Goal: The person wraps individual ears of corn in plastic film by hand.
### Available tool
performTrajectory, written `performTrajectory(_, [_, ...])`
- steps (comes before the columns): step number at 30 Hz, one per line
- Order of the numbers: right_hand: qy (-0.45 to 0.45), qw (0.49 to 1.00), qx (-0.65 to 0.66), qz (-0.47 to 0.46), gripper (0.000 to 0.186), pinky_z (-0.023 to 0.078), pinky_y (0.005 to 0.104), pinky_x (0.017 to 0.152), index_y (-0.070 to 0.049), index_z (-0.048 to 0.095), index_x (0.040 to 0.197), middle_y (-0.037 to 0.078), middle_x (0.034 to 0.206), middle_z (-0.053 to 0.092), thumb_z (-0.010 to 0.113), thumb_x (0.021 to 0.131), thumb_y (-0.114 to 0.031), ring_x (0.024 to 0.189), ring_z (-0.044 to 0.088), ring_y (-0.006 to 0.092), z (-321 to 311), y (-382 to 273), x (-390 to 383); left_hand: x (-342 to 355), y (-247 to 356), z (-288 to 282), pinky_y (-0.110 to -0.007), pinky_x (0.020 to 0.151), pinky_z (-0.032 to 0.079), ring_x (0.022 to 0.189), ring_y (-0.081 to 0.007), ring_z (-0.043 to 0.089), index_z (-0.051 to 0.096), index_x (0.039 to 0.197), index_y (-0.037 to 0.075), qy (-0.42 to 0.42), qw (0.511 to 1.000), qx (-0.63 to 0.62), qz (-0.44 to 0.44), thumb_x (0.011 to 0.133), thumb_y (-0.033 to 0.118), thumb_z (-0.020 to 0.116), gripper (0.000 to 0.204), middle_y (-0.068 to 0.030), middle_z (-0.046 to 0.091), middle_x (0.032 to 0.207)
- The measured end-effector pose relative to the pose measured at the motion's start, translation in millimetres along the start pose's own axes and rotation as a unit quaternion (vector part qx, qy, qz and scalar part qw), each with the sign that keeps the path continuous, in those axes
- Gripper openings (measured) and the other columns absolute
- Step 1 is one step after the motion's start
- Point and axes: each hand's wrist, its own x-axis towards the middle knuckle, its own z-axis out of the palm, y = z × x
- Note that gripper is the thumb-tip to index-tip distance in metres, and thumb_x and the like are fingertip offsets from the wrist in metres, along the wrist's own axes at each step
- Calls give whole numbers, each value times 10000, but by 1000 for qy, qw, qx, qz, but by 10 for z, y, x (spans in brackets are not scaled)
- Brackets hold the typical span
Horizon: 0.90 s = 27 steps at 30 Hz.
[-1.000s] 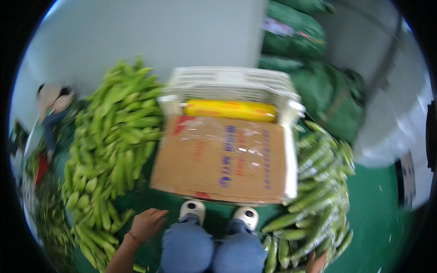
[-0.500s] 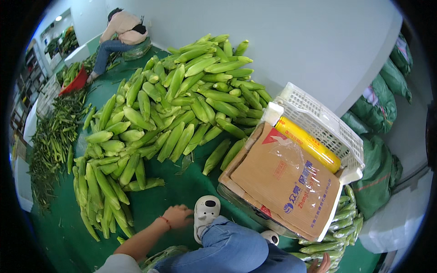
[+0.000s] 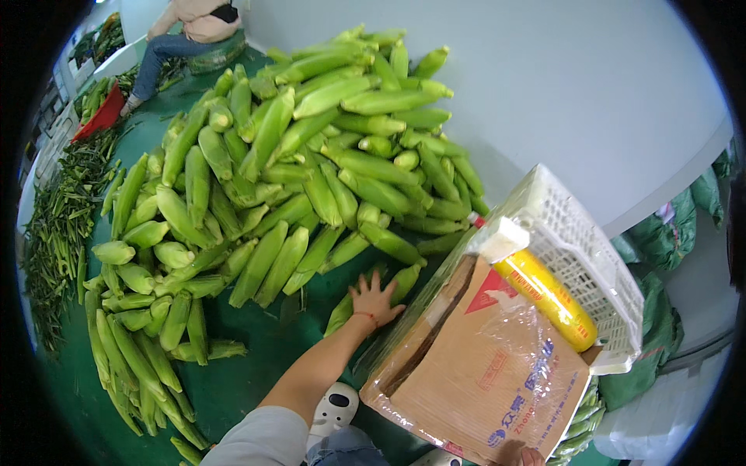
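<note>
My left hand [image 3: 374,301], a red cord round its wrist, reaches over two ears of corn in green husks [image 3: 405,281] lying by the cardboard box. Its fingers are spread on or just above the ears; contact is hard to make out. Just beyond it rises a large heap of unhusked corn [image 3: 318,179]. Only a bit of my right hand [image 3: 530,457] shows at the lower edge, by the near edge of the flattened brown cardboard [image 3: 466,349]; its fingers are mostly hidden.
A yellow roll [image 3: 548,301] lies on the cardboard beside a white plastic crate [image 3: 590,264]. Wrapped corn [image 3: 579,419] and green sacks [image 3: 649,342] are at the right. Stripped husks [image 3: 66,233] and a red basin [image 3: 101,115] lie left, near a seated person [image 3: 190,31].
My left hand has moved forward and right, from beside my shoe to the two ears by the box. The right hand has shifted from the wrapped corn to the cardboard's near edge. The view has shifted.
</note>
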Motion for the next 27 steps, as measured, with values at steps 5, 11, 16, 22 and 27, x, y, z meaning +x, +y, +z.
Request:
performTrajectory(5, [-1, 1000, 31, -3, 297, 485, 432, 926, 19, 609, 1168, 214, 1161, 603, 625, 873, -1, 1064, 589, 375, 309, -209, 471, 285, -160, -78, -657, 1035, 293, 1384, -454, 224, 493, 1396, 187, -97, 994, 57, -14, 724, 631, 682, 827, -144, 126, 1590])
performTrajectory(11, [36, 998, 30, -30, 316, 490, 438, 930, 27, 583, 1187, 215, 1173, 590, 612, 873, 22, 1063, 586, 383, 270, -105, 658, -543, -1101, -290, -548, 1036, 352, 1308, -426, 327, 569, 1295, 103, -38, 997, 46, -43, 672, 532, 772, 782, -196, 201, 1533])
performTrajectory(16, [3, 999, 6, -43, 330, 491, 453, 917, 4, 578, 1199, 198, 1145, 598, 617, 872, -10, 1043, 595, 381, 272, 16, 895, -1814, -1791, -669, -606, 1082, 239, 1355, -457, 298, 488, 1384, 178, 77, 978, 115, -154, 647, 408, 830, 845, -217, 220, 1539])
performTrajectory(22, [-32, 972, -7, -233, 470, 469, 450, 922, -70, 609, 1154, 138, 1190, 592, 759, 715, -142, 1086, 576, 311, 417, 44, 1858, -420, -731, -1079, -610, 1093, 236, 1337, -410, 344, 488, 1377, 235, 144, 946, 167, 236, 636, 270, 823, 815, -195, 376, 1456])
performTrajectory(27, [-6, 876, 102, -471, 341, 458, 365, 970, -107, 640, 1150, 84, 1179, 611, 620, 816, -174, 1139, 562, 227, 838, -1006, 3155, 1155, -390, -503, -522, 988, 380, 1221, -309, 464, 516, 1365, 210, 188, 855, 296, 381, 823, 248, 589, 549, -156, 498, 1330])
